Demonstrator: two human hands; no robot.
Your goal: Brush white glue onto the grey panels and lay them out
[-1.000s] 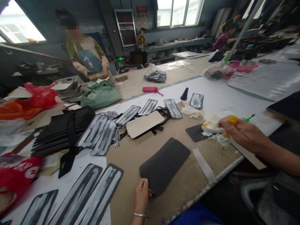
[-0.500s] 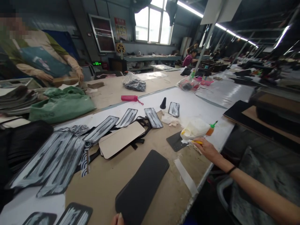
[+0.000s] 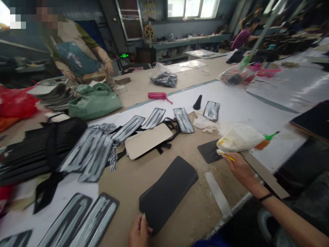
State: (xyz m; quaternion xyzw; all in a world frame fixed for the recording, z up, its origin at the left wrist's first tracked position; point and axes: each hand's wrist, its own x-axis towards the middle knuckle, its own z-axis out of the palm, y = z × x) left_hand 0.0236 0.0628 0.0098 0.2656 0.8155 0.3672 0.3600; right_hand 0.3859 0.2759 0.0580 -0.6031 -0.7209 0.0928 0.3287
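My right hand (image 3: 241, 169) is closed around a yellow-handled brush (image 3: 229, 156) whose tip carries white paste. The brush tip is beside a white, paste-smeared container (image 3: 239, 137), just over a small dark board (image 3: 209, 151). My left hand (image 3: 140, 230) pinches the lower left corner of a stack of black rounded panels (image 3: 168, 193), its fingers partly hidden at the edge. Left of it lie black panels streaked with white paste (image 3: 99, 218). Beyond the stack is a beige panel (image 3: 149, 140) on black straps.
More paste-streaked panels (image 3: 183, 120) lie further back, near a black cone (image 3: 197, 102) and a crumpled cloth (image 3: 205, 122). A green-capped orange bottle (image 3: 264, 141) is beside the container. A pink cylinder (image 3: 157, 95) and green bag (image 3: 95, 101) lie beyond. Another person (image 3: 79, 55) stands across the table.
The view has swung left and downward, showing more of my left hand at the panel stack. My right hand still holds the brush, its pasty tip now more visible beside the container.
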